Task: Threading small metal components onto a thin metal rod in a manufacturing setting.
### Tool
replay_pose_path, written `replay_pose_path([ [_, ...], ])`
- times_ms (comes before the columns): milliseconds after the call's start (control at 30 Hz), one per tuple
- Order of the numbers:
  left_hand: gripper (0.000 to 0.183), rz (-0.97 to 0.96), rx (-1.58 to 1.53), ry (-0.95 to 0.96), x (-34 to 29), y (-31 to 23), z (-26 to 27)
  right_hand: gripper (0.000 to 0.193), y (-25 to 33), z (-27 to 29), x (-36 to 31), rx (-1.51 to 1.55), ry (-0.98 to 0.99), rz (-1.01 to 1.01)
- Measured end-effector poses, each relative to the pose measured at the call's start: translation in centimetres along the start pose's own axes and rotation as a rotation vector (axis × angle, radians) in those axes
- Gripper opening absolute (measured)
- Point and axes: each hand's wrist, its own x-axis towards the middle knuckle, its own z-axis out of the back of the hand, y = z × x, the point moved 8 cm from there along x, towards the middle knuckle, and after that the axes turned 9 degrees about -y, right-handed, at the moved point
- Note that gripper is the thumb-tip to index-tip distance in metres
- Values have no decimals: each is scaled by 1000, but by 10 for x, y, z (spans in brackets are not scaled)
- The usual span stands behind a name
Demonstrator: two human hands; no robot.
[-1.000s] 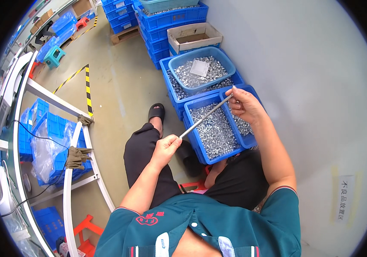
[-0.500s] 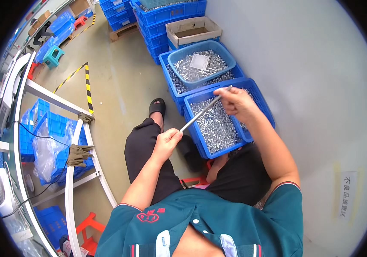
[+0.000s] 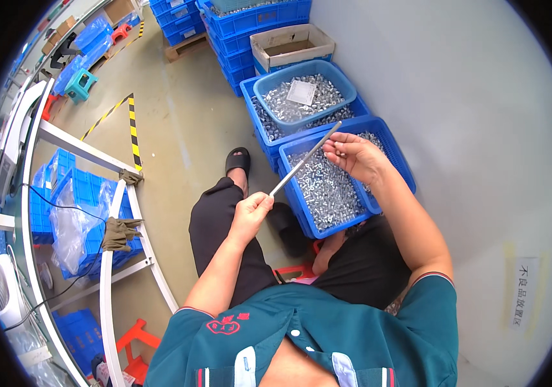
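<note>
A thin grey metal rod (image 3: 305, 160) slants up and to the right from my left hand (image 3: 251, 214), whose fingers are closed round its lower end. Just right of the rod's upper end is my right hand (image 3: 357, 157), with a small gap between. Its fingers are bent together in a loose pinch, and whatever they hold is too small to make out. Below both the rod and that hand lies a blue crate (image 3: 300, 204) full of small silvery metal parts (image 3: 327, 197).
Beyond it, a light-blue basin (image 3: 263, 97) of similar parts rests in another blue crate (image 3: 250, 106). An open white box (image 3: 292, 48) and stacked blue crates (image 3: 231, 48) stand farther back. A white-framed bench (image 3: 105, 284) is on the left, a wall (image 3: 469, 161) on the right.
My right hand has come off the rod's upper end and now sits slightly below and right of it. The rod has tilted a little steeper; my left hand keeps its hold.
</note>
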Motion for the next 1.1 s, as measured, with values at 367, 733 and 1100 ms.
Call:
replay_pose_path([
  [367,23,-32,19,26,-2,3,1,23,20,5,-1,70,13,5],
  [733,22,-57,92,7,-3,6,6,17,34,-13,-11,-339,-19,233],
  [1100,19,-112,7,-16,-1,1,-3,19,-24,-37,-12,-430,30,198],
])
